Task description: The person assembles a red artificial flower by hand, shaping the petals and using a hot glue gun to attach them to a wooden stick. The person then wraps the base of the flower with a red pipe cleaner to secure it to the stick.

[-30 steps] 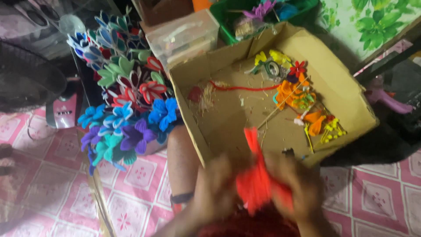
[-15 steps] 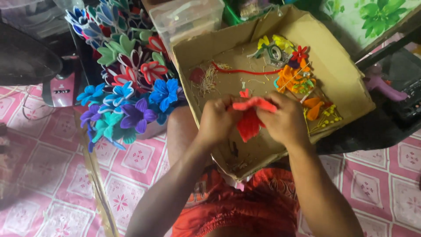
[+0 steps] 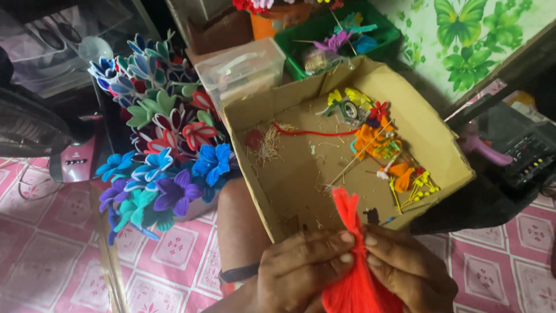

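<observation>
Red yarn tassel upright over near edge of cardboard box. Left hand and right hand fingertips pinch its neck from both sides. Keep pinch tight, strands bunched evenly. Handmade flowers lie left.

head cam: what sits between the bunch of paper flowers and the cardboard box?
In the head view, the person's bare leg lies between the paper flowers and the cardboard box, at the near end. Further back they almost touch.

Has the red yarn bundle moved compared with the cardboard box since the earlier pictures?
Yes. The red yarn bundle now sits lower, at the cardboard box near edge, pinched between both hands.
</observation>
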